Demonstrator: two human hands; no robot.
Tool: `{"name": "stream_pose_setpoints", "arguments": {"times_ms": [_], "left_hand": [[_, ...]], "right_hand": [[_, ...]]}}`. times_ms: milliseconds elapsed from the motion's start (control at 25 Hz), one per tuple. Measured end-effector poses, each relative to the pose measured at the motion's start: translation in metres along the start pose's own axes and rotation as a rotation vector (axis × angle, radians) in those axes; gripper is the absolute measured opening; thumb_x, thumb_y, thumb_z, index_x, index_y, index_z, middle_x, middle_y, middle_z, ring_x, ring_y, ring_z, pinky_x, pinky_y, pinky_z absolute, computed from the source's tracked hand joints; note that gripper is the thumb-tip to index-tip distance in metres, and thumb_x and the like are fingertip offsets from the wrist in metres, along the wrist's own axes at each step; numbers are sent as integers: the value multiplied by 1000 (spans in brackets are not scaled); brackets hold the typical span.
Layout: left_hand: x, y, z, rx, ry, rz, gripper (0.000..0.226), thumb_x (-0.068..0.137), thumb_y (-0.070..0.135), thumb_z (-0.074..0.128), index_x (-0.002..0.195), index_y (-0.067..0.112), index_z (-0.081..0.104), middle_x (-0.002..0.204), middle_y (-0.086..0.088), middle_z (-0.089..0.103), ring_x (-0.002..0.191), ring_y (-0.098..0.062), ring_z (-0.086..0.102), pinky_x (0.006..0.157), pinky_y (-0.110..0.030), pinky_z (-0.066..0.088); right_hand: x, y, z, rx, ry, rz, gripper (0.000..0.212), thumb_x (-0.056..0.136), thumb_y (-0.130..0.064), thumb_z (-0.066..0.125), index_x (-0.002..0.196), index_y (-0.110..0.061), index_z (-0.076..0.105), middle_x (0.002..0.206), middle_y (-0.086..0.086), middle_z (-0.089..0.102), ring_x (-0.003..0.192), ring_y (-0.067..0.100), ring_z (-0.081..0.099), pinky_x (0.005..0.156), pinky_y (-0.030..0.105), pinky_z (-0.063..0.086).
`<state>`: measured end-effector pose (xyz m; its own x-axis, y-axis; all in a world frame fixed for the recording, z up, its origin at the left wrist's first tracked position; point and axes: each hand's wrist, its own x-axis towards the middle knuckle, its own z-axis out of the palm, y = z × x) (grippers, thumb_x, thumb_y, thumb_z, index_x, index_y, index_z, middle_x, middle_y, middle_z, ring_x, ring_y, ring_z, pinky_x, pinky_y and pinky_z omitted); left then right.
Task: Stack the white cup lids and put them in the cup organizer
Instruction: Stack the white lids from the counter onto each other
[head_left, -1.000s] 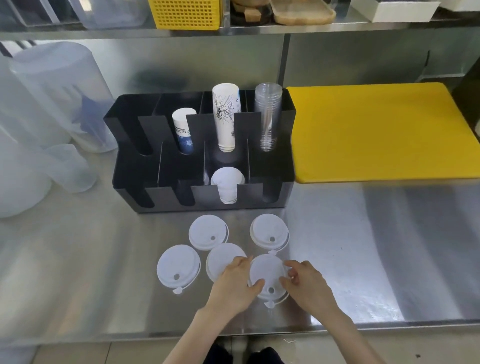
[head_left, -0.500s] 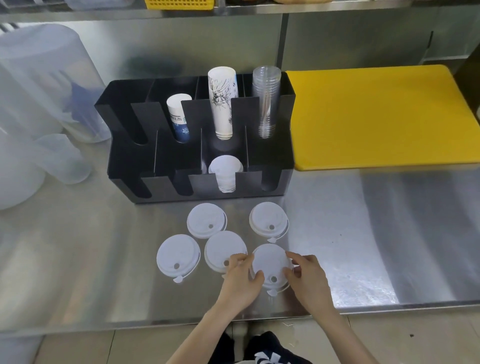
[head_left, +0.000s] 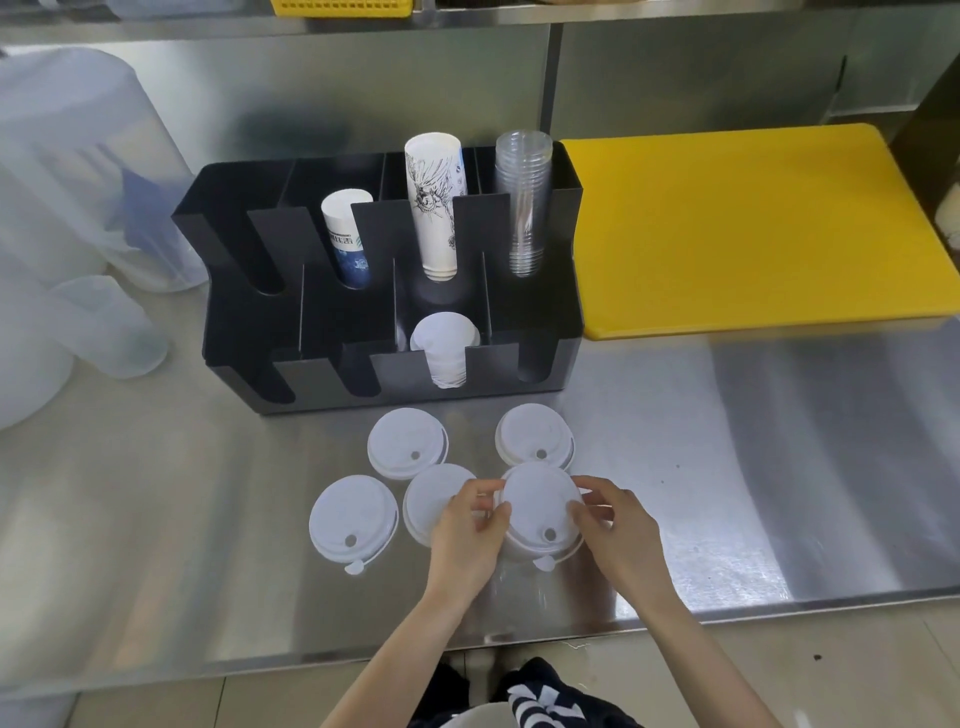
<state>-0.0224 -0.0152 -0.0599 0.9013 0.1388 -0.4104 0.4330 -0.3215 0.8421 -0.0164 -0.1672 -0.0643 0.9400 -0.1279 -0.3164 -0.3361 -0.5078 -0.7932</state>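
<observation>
Several white cup lids lie on the steel counter in front of the black cup organizer (head_left: 563, 317). My left hand (head_left: 467, 535) and my right hand (head_left: 621, 525) pinch the near right lid (head_left: 537, 512) from both sides. A second lid (head_left: 428, 499) sits just left of it, partly under my left hand. Further lids lie at the far left (head_left: 353, 519), back left (head_left: 407, 442) and back right (head_left: 535, 435). A stack of white lids (head_left: 444, 348) stands in the organizer's front row, third slot from the left.
The organizer's back row holds a blue-and-white cup stack (head_left: 347, 236), a printed paper cup stack (head_left: 434, 202) and clear cups (head_left: 522, 202). A yellow cutting board (head_left: 748, 223) lies to the right. Translucent plastic containers (head_left: 78, 171) stand at the left. The counter's front edge (head_left: 779, 605) is near.
Both hands stay on the near right lid; its far edge now seems raised slightly off the counter. The camera view has shifted a little. The other lids have not moved.
</observation>
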Motion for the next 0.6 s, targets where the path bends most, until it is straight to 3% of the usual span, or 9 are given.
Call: {"name": "stream_pose_setpoints", "arguments": {"times_ms": [80, 200, 440, 600], "left_hand": [[10, 5, -2, 27, 21, 25, 23, 89, 17, 53, 112, 19, 57, 93, 3, 56, 73, 1, 53, 65, -9, 38], [26, 16, -4, 49, 42, 45, 25, 88, 16, 54, 114, 18, 56, 87, 5, 56, 74, -10, 55, 62, -9, 39], [59, 30, -6, 85, 0, 35, 30, 89, 17, 53, 119, 17, 54, 106, -10, 67, 93, -27, 63, 87, -36, 49], [79, 31, -1, 95, -19, 10, 29, 89, 16, 52, 119, 15, 55, 116, -9, 64, 95, -22, 61, 91, -32, 47]], "right_hand": [[8, -7, -2, 23, 7, -10, 27, 85, -14, 55, 111, -20, 60, 109, 10, 60, 86, 18, 57, 69, 15, 40], [24, -16, -4, 55, 30, -13, 26, 86, -13, 54, 110, -19, 61, 112, 11, 61, 85, 18, 58, 75, 20, 39], [64, -28, -4, 19, 32, -13, 27, 86, -10, 53, 111, -14, 61, 118, 13, 62, 88, 18, 55, 79, 23, 38], [82, -27, -3, -15, 16, 20, 28, 86, -9, 52, 112, -13, 60, 117, 14, 63, 89, 17, 53, 78, 21, 37]]}}
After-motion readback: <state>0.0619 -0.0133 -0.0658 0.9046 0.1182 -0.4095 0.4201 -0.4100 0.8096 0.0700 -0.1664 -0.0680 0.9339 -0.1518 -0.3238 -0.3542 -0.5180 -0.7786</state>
